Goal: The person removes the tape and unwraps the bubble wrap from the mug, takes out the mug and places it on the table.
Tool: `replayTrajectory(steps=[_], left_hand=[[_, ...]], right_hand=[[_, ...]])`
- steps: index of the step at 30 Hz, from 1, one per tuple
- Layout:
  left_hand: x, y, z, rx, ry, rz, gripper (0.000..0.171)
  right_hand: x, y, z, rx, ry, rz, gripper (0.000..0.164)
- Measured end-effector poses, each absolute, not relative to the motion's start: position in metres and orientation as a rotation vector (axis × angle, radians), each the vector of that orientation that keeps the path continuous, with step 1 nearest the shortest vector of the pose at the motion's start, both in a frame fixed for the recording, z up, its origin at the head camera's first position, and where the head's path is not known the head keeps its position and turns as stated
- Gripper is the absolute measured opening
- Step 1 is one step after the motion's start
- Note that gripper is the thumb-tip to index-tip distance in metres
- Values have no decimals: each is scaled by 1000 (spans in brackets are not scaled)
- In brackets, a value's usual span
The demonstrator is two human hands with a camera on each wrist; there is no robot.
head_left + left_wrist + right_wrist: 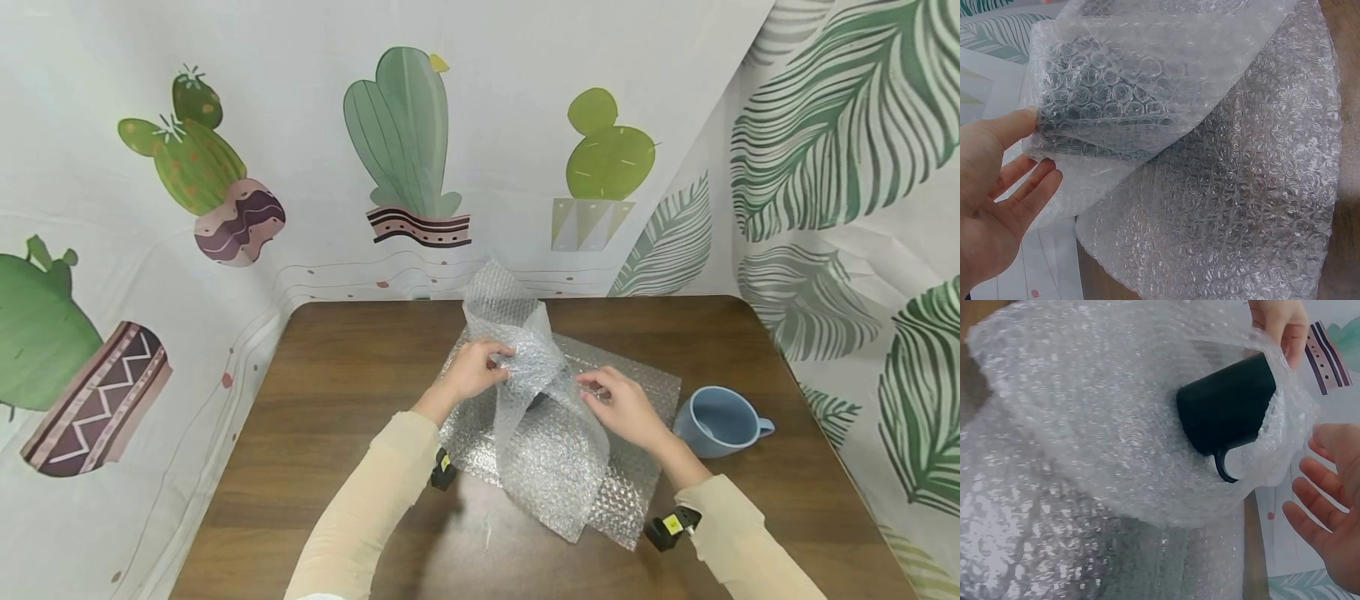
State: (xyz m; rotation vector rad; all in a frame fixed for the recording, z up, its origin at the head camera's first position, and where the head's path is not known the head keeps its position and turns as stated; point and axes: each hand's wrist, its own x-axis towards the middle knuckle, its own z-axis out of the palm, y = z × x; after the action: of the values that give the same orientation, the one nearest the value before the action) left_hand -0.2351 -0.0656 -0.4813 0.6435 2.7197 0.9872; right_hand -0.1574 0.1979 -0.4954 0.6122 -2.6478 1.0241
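Observation:
A dark mug point(1229, 403) lies on its side, partly wrapped in a sheet of bubble wrap point(555, 467); its handle sticks out in the right wrist view. From the left wrist view the mug shows only as a dark shape through the layers. My left hand point(474, 368) pinches the wrapped bundle at its left side, thumb above and fingers below point(1038, 181). To the right of the bundle, my right hand point(622, 407) has loosely bent, spread fingers with nothing gripped. Whether its thumb point(1325, 437) touches the wrap's edge I cannot tell.
More bubble wrap point(637, 367) lies flat under the bundle on the brown wooden table point(337, 400). A light blue mug point(720, 421) stands upright at the right, close to my right forearm. Behind the table hangs a cactus-printed cloth point(510, 150).

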Motion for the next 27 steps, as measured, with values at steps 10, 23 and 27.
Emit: replayTrajectory(steps=[10, 23, 27], left_hand=[[-235, -66, -482, 641, 2720, 990, 35], [-233, -66, -483, 643, 2738, 991, 35], [-232, -66, -483, 636, 2740, 994, 35]], right_hand=[[-173, 196, -497, 550, -2740, 1069, 31], [-190, 188, -505, 497, -2783, 1096, 43], [-191, 185, -505, 472, -2808, 1137, 45]])
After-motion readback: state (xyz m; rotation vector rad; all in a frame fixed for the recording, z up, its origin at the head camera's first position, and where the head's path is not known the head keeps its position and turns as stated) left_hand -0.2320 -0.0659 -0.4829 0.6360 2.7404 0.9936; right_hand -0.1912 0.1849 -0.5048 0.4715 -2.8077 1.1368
